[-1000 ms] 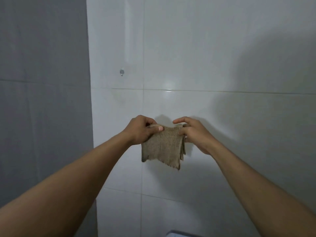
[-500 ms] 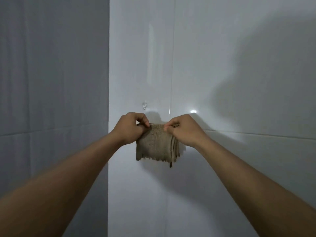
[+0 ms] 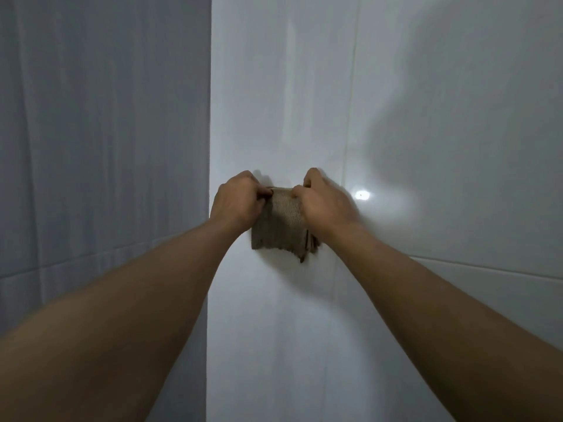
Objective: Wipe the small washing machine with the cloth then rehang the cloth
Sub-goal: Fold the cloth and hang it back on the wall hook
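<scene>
Against white wall tiles, left hand and right hand pinch the cloth, seemingly touching.

We see both arms stretched forward and up toward a white tiled wall. Left hand and right hand each pinch the top edge of a brown ribbed cloth, fingers curled over it, close together. Cloth hangs folded below the hands, several layers showing at its right side, ragged lower edge, flat against or just off the wall, we cannot tell which. Shadows of hands fall on the tile beside them. A bright light glare sits on the tile just right of the right hand. Grey wall fills the left side, meeting the white tile at a vertical edge.
</scene>
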The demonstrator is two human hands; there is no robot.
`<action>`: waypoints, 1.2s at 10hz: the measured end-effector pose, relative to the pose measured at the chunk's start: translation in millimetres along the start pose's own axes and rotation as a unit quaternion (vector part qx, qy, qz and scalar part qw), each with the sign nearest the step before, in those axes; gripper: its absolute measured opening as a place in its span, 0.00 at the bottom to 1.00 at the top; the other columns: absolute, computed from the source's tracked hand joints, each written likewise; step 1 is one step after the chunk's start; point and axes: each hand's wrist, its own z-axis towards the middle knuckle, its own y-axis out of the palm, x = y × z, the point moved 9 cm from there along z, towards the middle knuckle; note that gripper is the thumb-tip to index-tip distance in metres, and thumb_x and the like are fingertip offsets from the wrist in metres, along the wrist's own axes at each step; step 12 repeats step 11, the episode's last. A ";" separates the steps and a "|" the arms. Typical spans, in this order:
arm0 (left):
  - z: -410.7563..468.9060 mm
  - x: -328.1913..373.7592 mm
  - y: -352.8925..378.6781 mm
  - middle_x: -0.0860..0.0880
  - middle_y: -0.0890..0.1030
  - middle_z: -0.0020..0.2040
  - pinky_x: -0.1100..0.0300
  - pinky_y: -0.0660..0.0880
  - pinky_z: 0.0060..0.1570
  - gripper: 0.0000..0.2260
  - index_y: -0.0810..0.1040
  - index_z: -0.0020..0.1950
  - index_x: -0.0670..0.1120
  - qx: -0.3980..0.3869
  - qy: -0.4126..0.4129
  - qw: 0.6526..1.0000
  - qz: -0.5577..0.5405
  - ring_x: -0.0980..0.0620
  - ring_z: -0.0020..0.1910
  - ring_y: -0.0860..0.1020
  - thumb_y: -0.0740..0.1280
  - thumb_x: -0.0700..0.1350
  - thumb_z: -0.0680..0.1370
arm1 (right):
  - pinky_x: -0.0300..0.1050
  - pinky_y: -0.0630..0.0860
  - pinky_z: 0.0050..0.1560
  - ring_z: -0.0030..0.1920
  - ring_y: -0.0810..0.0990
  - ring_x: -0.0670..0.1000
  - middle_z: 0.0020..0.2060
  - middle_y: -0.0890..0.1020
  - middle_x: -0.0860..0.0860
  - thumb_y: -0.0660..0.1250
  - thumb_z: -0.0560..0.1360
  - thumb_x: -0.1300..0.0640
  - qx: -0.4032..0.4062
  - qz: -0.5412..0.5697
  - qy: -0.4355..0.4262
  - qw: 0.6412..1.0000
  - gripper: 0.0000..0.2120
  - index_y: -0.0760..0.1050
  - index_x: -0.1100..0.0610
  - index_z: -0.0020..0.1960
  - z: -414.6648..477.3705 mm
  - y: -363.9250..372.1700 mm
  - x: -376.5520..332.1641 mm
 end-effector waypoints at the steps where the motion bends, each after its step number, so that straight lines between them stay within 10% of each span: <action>1: -6.3 -5.4 6.3 0.54 0.79 0.51 0.57 0.74 0.47 0.10 0.83 0.57 0.54 0.025 -0.007 1.000 -0.010 0.49 0.50 0.78 0.66 0.52 0.78 | 0.48 0.71 0.48 0.51 0.72 0.55 0.49 0.72 0.52 0.63 0.73 0.62 0.029 -0.047 -0.049 0.997 0.10 0.78 0.56 0.52 -4.6 6.6 -9.7; 7: -51.7 1.8 26.4 0.49 0.75 0.48 0.52 0.75 0.36 0.05 0.74 0.49 0.47 0.015 0.039 0.999 -0.002 0.43 0.38 0.77 0.61 0.39 0.75 | 0.52 0.71 0.56 0.56 0.70 0.57 0.52 0.72 0.53 0.66 0.74 0.58 0.011 -0.068 -0.071 0.995 0.12 0.75 0.53 0.57 -26.2 30.2 -8.8; 12: -51.4 7.0 15.3 0.48 0.76 0.50 0.50 0.75 0.43 0.07 0.72 0.50 0.47 0.046 0.007 0.999 -0.020 0.46 0.48 0.74 0.65 0.42 0.73 | 0.53 0.73 0.54 0.57 0.72 0.58 0.54 0.74 0.54 0.66 0.75 0.58 0.037 -0.038 -0.058 0.997 0.12 0.79 0.48 0.57 -45.3 22.2 2.1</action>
